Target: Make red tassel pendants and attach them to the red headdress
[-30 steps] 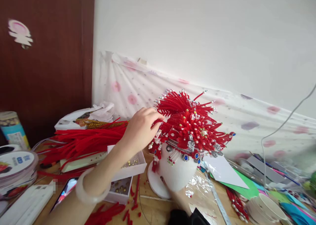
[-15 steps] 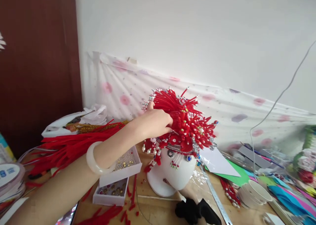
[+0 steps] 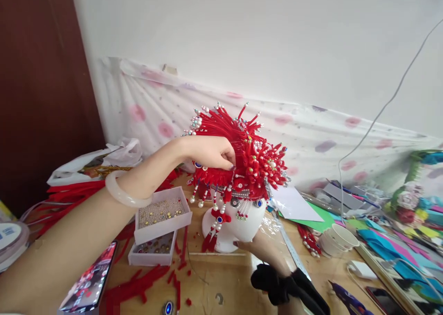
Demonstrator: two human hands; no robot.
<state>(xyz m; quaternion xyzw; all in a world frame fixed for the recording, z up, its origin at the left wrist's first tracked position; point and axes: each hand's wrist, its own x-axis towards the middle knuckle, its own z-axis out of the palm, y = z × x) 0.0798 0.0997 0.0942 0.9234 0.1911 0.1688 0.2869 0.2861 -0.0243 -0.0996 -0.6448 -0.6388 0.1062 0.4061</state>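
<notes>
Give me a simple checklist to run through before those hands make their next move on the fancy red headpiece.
1. Left hand at the red headpiece: ok, its fingers are against it.
2. Right hand at the white head: ok, it is by the lower edge.
3. Something pinched in the left fingertips: cannot tell, the view hides it.
4. Bead box squarely stacked: not ok, it sits askew over the lower box.
5. Tabletop free of bits: not ok, red scraps and a blue gem lie there.
6. Headpiece firmly fixed to the head: cannot tell.
</notes>
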